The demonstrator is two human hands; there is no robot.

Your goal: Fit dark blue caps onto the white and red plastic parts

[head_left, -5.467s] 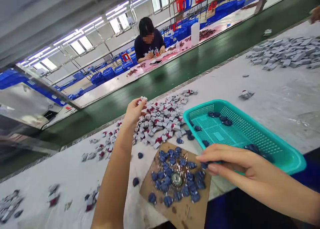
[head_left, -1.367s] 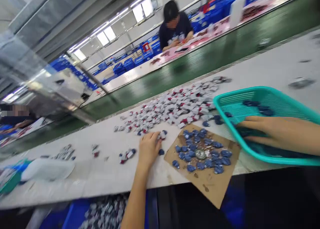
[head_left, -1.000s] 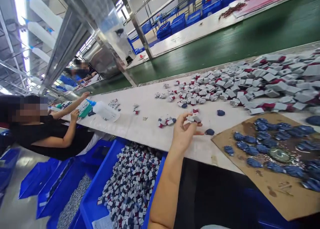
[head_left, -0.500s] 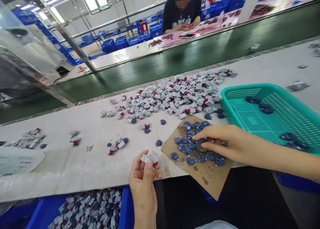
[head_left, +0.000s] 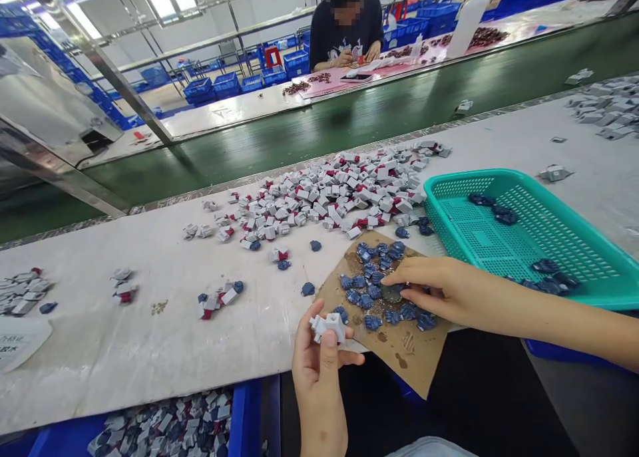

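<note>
My left hand is raised over the table's front edge, shut on a white plastic part between thumb and fingers. My right hand reaches onto a torn cardboard sheet, its fingertips at a round metal disc among several blue-grey lumps. Whether those fingers grip anything is hidden. A teal plastic mesh basket lies to the right of the cardboard, with several blue lumps inside it.
A heap of small white and red parts covers the white table behind my hands. A blue bin of mixed parts stands below the front edge. A green belt runs beyond, and a co-worker sits across it.
The view has swung back from the blue bins to the table. My right hand has moved from the basket to the cardboard. My left hand has lifted the white part and turned it.
</note>
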